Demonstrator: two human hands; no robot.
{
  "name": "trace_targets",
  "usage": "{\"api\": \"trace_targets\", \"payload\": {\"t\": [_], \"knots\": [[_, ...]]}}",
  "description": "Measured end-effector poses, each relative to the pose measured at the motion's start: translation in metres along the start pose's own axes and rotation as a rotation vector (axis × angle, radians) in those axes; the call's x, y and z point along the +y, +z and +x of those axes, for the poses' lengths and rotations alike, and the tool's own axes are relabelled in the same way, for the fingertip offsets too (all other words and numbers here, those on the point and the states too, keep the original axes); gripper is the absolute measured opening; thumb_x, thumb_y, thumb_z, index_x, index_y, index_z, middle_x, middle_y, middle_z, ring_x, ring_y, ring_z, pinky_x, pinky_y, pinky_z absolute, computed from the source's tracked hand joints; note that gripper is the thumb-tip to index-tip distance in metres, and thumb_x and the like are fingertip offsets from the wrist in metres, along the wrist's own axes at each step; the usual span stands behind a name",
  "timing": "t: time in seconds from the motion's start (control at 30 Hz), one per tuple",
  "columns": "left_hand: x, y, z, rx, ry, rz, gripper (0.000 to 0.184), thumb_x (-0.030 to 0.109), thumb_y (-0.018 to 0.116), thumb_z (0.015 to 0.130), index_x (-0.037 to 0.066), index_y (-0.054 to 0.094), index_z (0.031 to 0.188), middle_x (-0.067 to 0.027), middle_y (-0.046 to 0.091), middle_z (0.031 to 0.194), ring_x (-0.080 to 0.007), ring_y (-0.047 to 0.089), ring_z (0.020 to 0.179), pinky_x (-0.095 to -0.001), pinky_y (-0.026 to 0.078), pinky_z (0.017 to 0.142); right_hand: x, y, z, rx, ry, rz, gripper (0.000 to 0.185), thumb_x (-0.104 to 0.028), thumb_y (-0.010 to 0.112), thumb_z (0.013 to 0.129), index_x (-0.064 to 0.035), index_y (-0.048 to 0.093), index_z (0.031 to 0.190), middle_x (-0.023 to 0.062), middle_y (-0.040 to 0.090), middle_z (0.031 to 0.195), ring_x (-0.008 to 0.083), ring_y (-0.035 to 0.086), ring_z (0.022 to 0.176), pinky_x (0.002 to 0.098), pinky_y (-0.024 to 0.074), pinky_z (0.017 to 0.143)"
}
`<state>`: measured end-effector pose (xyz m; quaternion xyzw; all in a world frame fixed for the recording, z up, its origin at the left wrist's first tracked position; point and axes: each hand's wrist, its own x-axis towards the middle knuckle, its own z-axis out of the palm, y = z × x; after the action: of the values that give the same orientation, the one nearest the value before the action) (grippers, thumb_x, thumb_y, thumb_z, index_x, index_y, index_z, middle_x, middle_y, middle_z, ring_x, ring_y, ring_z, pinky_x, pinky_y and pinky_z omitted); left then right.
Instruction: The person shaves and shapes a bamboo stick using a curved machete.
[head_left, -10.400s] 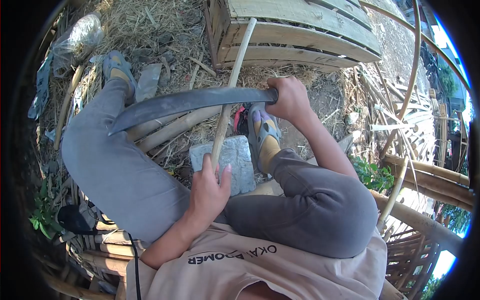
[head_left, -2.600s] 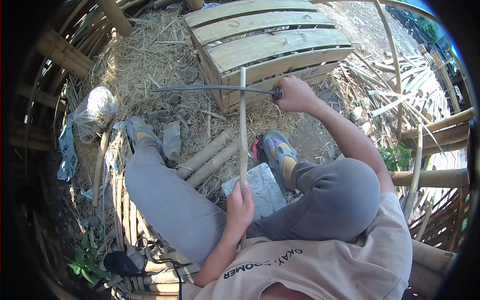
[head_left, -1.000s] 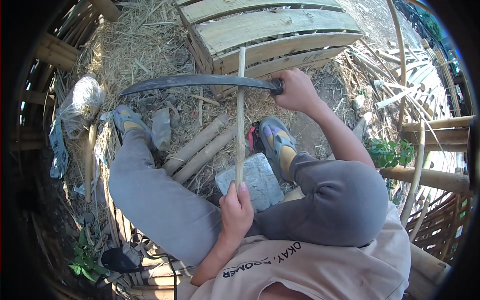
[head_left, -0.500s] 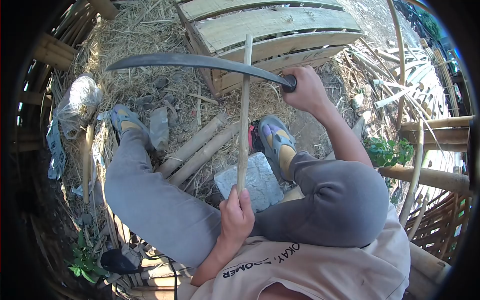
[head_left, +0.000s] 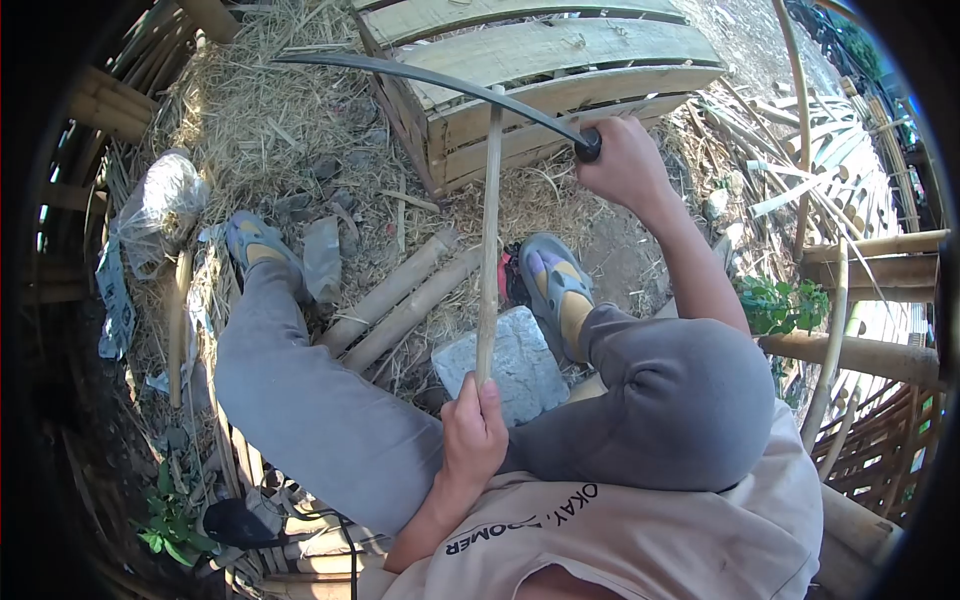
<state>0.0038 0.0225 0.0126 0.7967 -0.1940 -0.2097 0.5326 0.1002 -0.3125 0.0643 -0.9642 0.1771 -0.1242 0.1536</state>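
My left hand (head_left: 474, 432) is closed round the lower end of a thin bamboo strip (head_left: 489, 240), which points away from me between my knees. In my right hand (head_left: 622, 170), the dark handle of a long curved machete (head_left: 440, 84) is gripped. Its blade reaches out to the left and crosses the strip at its far tip. Whether the edge touches the strip I cannot tell. Below the strip, near my left hand, lies a pale stone block (head_left: 505, 365).
A slatted wooden crate (head_left: 560, 55) stands ahead. Two bamboo poles (head_left: 405, 295) lie on the straw-strewn ground by my feet. At the left is a clear plastic bag (head_left: 165, 205); bamboo rails (head_left: 850, 358) and a leafy plant (head_left: 780, 303) are at the right.
My right hand has moved slightly up and away, and the machete blade has slid from lower on the strip to its far tip, tilting more. My left hand stays nearly still.
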Motion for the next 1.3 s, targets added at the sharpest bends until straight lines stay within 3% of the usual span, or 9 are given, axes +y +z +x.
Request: {"api": "trace_targets", "payload": {"t": [0.07,0.2,0.33,0.37,0.47,0.6,0.83,1.2,1.3], "knots": [[0.000,0.001,-0.002,0.004,0.009,-0.001,0.026,0.019,0.047,0.106,0.000,0.051,0.090,-0.0183,0.047,0.055,-0.0381,0.056,0.047,-0.0434,0.037,0.046,-0.001,0.005,-0.007,-0.074,-0.063,0.005,0.018,-0.013,0.065,0.067,-0.0044,0.072,0.081,0.0223,0.067,0.078,0.0432,0.066,0.086,0.0510,0.0538,0.081],[0.002,-0.001,-0.002,-0.012,-0.016,-0.030,0.026,0.019,0.047,0.106,0.000,0.051,0.089,-0.0187,0.048,0.056,-0.0383,0.056,0.048,-0.0437,0.037,0.046,0.005,0.007,-0.001,0.103,-0.020,-0.010,0.017,-0.014,0.066,0.068,-0.0018,0.071,0.078,0.0248,0.065,0.081,0.0434,0.065,0.087,0.0502,0.0538,0.082],[0.002,0.001,0.000,0.030,-0.012,0.000,0.025,0.017,0.047,0.106,0.000,0.051,0.088,-0.0191,0.047,0.056,-0.0387,0.054,0.047,-0.0440,0.036,0.046,-0.006,-0.006,-0.005,-0.029,-0.044,-0.005,0.019,-0.015,0.067,0.067,-0.0013,0.072,0.080,0.0216,0.068,0.076,0.0412,0.066,0.086,0.0493,0.0547,0.080],[0.002,0.001,-0.001,0.031,-0.010,-0.006,0.025,0.017,0.047,0.106,0.000,0.051,0.088,-0.0191,0.047,0.056,-0.0389,0.054,0.047,-0.0440,0.036,0.046,-0.011,-0.003,-0.005,-0.173,0.008,-0.009,0.021,-0.015,0.068,0.065,-0.0019,0.072,0.080,0.0208,0.069,0.077,0.0396,0.067,0.086,0.0473,0.0555,0.081],[0.001,0.002,0.000,0.031,-0.010,-0.012,0.025,0.016,0.047,0.106,0.000,0.051,0.087,-0.0193,0.047,0.056,-0.0396,0.053,0.047,-0.0441,0.036,0.046,-0.018,0.001,-0.007,-0.069,-0.139,-0.058,0.024,-0.016,0.069,0.064,-0.0035,0.074,0.084,0.0209,0.069,0.080,0.0390,0.067,0.087,0.0462,0.0561,0.082],[-0.002,0.003,0.004,0.059,-0.021,0.031,0.027,0.016,0.047,0.106,0.000,0.050,0.085,-0.0195,0.046,0.055,-0.0402,0.053,0.047,-0.0448,0.036,0.046,0.000,0.014,0.012,-0.070,-0.014,-0.144,0.030,-0.017,0.069,0.064,-0.0065,0.076,0.092,0.0208,0.071,0.086,0.0385,0.068,0.089,0.0466,0.0566,0.084],[0.006,0.001,0.010,0.117,-0.040,0.046,0.027,0.017,0.046,0.106,0.000,0.050,0.086,-0.0197,0.048,0.054,-0.0413,0.054,0.048,-0.0462,0.035,0.046,-0.015,0.025,0.004,-0.192,-0.092,-0.053,0.026,-0.017,0.068,0.065,-0.0053,0.076,0.088,0.0215,0.070,0.082,0.0386,0.069,0.086,0.0470,0.0574,0.081],[0.004,0.004,0.011,0.102,-0.081,0.119,0.025,0.019,0.046,0.106,-0.001,0.051,0.092,-0.0230,0.052,0.055,-0.0460,0.058,0.054,-0.0527,0.038,0.049,0.010,0.042,0.031,-0.122,0.014,-0.030,0.024,-0.015,0.066,0.065,-0.0030,0.075,0.083,0.0238,0.070,0.081,0.0413,0.069,0.083,0.0476,0.0568,0.083],[0.004,0.003,0.012,0.100,-0.091,0.119,0.025,0.019,0.045,0.106,-0.001,0.051,0.093,-0.0234,0.052,0.055,-0.0466,0.059,0.055,-0.0530,0.038,0.049,-0.001,0.043,0.019,-0.105,-0.064,0.037,0.024,-0.015,0.065,0.065,-0.0018,0.074,0.082,0.0241,0.070,0.079,0.0413,0.069,0.083,0.0475,0.0568,0.083]]}}
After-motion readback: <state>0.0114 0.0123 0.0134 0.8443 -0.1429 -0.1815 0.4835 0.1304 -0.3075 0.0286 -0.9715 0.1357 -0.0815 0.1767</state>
